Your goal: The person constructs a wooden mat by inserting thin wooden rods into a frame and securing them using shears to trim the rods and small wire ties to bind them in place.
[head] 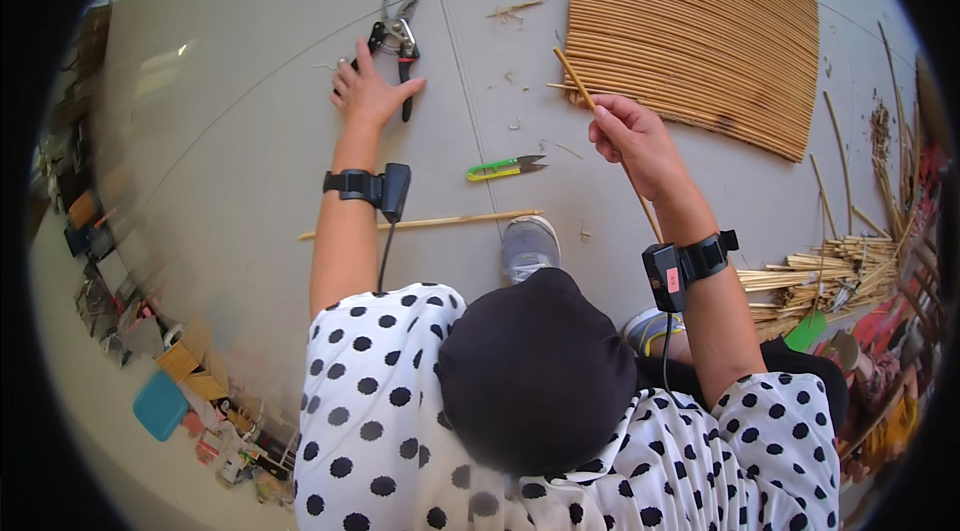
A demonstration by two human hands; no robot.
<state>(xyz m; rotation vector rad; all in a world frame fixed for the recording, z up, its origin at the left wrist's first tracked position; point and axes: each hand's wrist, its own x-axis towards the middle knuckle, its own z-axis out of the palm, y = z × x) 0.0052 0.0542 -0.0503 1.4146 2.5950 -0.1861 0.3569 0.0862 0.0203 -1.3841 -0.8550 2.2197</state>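
Observation:
My left hand [371,90] lies with spread fingers at the handles of black-handled pruning shears [396,43], whose blades are apart and point away from me. Whether the fingers press on a handle is hard to tell. Between thumb and fingers, my right hand [626,137] pinches a thin brown stick [574,75] that slants back past my wrist. Just beyond that hand lies a mat of thin sticks laid side by side [694,36], with one light stick end jutting from its near left corner. Green and yellow thread snips [506,167] rest on the floor between my hands.
A longer pale stick [442,221] lies across the floor by my shoe [531,246]. Bundled cut sticks [832,272] are heaped at right, near a green piece [806,331]. Plant scraps [517,8] dot the floor. Boxes and a blue lid-like item [160,405] stand far left.

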